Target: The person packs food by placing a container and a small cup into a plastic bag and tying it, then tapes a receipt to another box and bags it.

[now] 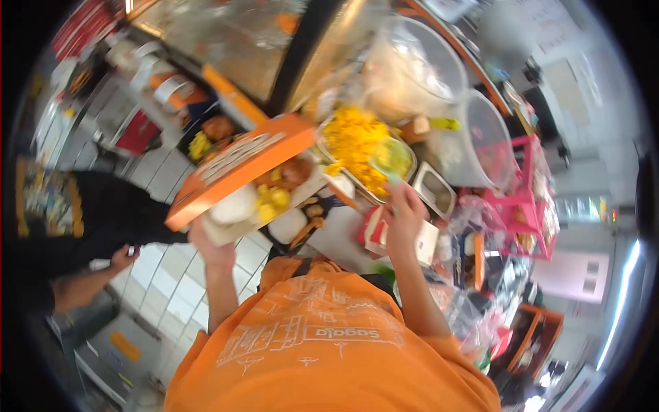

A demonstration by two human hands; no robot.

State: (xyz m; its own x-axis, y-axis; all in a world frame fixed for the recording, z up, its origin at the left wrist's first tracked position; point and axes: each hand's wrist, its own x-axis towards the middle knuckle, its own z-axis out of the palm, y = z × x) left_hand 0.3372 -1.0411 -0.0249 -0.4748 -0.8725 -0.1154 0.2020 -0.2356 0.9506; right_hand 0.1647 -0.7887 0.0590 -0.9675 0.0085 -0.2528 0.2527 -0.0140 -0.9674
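My left hand (214, 248) holds an open food box (240, 161) with an orange lid from below at its near corner. White rice (235, 204), yellow chunks (272, 200) and a brownish piece of food (295, 173) lie inside it. My right hand (403, 209) is closed round the handle of a greenish, see-through spoon (391, 158). The spoon's bowl is over the right side of a tray of yellow food (353, 141). A red and white carton (374, 231) stands just left of my right wrist.
Large clear tubs (487, 137) stand behind and right of the tray. A small metal container (434, 190) is beside it. A pink rack (522, 196) stands at the right. Another person in dark clothing (103, 206) is at the left, over a tiled floor (168, 281).
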